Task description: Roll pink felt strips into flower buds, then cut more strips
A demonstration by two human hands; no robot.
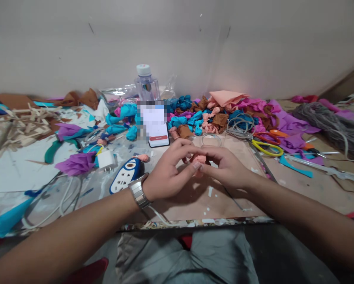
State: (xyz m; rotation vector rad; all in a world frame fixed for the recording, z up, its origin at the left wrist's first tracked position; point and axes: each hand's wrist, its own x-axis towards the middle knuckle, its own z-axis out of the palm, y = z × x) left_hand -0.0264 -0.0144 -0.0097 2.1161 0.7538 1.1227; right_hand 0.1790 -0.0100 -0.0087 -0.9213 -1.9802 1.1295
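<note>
Nearest the lens: your left forearm (76,232) at 8 o'clock, clock centred on the peach paper rosebud (199,159) between your hands. Purple paper flower (76,162) at 9. Blue-and-white power strip (122,179) between 8 and 9, just past your metal-band watch (139,192). White cable (162,217) at 7; a watch dragged back could snag it. Left hand (173,169): curled, thumb pressed on the rosebud. Uneven squeezing could flatten or loosen those folds. Right hand (228,169): closed in opposite, thumb and fingers on the same bud; exact fingertip contact hidden. Thin wire (234,199) between 4 and 5; whether it joins the bud, can't tell. A palm coming down could bend it. Yellow-handled scissors (273,153) at 3; swinging your right wrist outward could knock them.

Edges, same order: 9 is tight, power strip plus white charger (105,159). Paper heap (194,118) crowds 12. Table's front edge (200,223) runs close at 6, so a dropped bud could roll off. Best room: brown board (184,207) between your forearms, white scraps on it.
</note>
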